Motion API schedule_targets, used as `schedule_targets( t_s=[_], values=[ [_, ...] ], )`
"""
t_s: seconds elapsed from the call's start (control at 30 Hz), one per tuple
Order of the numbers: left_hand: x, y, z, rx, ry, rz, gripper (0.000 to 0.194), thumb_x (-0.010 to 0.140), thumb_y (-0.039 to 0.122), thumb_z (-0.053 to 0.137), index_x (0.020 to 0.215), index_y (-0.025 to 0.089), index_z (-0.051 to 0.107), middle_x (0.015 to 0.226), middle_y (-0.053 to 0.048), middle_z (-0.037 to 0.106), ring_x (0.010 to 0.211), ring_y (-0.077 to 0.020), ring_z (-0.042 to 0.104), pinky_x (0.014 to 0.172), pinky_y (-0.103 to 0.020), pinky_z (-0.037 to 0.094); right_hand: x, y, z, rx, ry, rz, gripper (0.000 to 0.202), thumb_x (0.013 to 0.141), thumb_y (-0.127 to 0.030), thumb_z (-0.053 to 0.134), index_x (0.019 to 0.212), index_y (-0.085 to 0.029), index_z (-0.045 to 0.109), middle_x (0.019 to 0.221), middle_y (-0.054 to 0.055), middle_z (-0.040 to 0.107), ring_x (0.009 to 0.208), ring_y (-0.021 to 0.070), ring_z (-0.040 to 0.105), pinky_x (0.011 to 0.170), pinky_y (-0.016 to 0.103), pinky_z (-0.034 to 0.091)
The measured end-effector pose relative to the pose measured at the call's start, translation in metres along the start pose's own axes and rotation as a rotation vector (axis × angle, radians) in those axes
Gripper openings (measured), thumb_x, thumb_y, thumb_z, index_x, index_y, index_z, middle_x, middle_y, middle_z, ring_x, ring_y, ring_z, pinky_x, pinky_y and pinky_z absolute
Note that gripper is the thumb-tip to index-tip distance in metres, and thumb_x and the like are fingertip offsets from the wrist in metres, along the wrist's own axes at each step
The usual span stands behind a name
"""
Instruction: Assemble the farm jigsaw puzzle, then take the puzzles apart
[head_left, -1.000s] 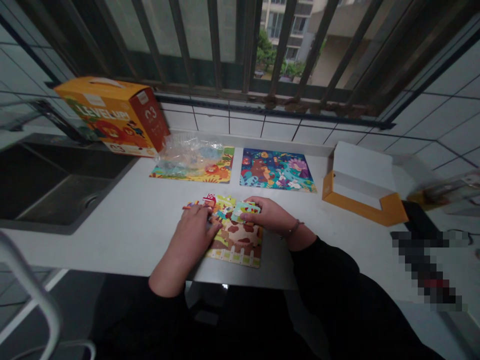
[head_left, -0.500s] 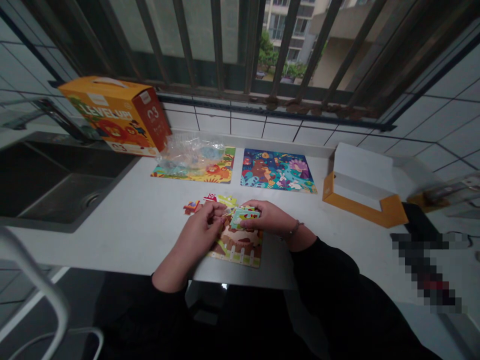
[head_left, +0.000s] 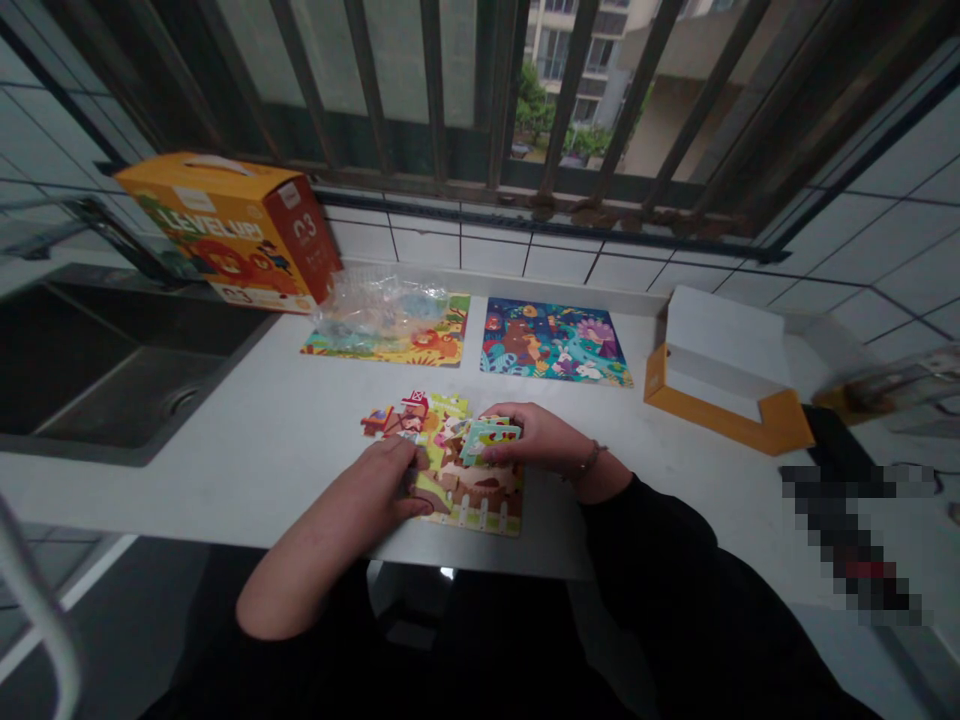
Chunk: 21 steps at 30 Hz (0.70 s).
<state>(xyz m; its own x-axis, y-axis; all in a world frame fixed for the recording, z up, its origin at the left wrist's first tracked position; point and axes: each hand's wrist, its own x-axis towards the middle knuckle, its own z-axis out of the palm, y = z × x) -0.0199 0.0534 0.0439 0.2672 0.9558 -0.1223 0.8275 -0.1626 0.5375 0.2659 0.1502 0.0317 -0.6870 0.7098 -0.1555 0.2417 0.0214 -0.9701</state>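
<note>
A partly assembled jigsaw puzzle with a farm picture lies near the counter's front edge. Along its left side rests my left hand, thumb and fingers apart, fingertips at the puzzle's edge; part of the fingers is hidden behind the hand. My right hand grips a small stack of puzzle pieces, green and pale blue on top, just over the puzzle. Beyond my left hand, red pieces with a barn and a small cart-like piece stick out at the puzzle's upper left.
Two picture sheets, one of lions under clear plastic wrap and one of a night forest, lie behind. An orange box stands beside the sink. At right is an opened orange-white carton.
My left hand has moved down and left from beside the stack to the puzzle's left edge, uncovering the red pieces. My right hand stays almost in place with its stack.
</note>
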Motion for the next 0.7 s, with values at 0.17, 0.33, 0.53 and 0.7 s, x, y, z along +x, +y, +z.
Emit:
schedule_targets(
  t_s=[0.17,0.33,0.53,0.7],
  values=[
    [-0.002,0.008,-0.005,-0.145,0.014,-0.057,0.023,0.089,0.041,0.070,0.082,0.025,0.056,0.077,0.000,0.068,0.070,-0.0215,0.060,0.065,-0.032,0.038,-0.003,0.000,0.001,0.105,-0.054,-0.005,0.054,0.069,-0.051,0.099,0.107,-0.019,0.077,0.100,0.002,0.077,0.085,0.0188,0.070,0.080,0.030,0.056],
    [0.003,0.001,0.001,-0.256,0.118,-0.138,0.022,0.089,0.043,0.072,0.089,0.025,0.059,0.077,0.001,0.069,0.069,-0.0212,0.063,0.064,-0.032,0.041,-0.003,0.002,-0.001,0.178,-0.003,-0.013,0.057,0.068,-0.051,0.100,0.109,-0.019,0.076,0.101,0.003,0.079,0.086,0.0205,0.072,0.081,0.032,0.058],
    [0.014,0.002,0.015,-0.501,0.218,-0.103,0.017,0.099,0.039,0.061,0.108,0.024,0.063,0.089,-0.002,0.075,0.081,-0.0218,0.071,0.077,-0.036,0.053,0.003,0.004,0.005,0.013,0.029,-0.036,0.056,0.069,-0.052,0.099,0.108,-0.020,0.077,0.101,0.002,0.079,0.090,0.0221,0.072,0.083,0.033,0.057],
    [0.018,0.020,0.026,-0.434,0.268,-0.046,0.012,0.100,0.030,0.058,0.107,0.024,0.066,0.101,-0.004,0.076,0.091,-0.0230,0.071,0.085,-0.039,0.054,0.009,0.005,0.007,-0.258,0.111,-0.205,0.054,0.066,-0.046,0.102,0.107,-0.022,0.076,0.109,0.004,0.075,0.101,0.0247,0.070,0.091,0.036,0.053]
  ],
)
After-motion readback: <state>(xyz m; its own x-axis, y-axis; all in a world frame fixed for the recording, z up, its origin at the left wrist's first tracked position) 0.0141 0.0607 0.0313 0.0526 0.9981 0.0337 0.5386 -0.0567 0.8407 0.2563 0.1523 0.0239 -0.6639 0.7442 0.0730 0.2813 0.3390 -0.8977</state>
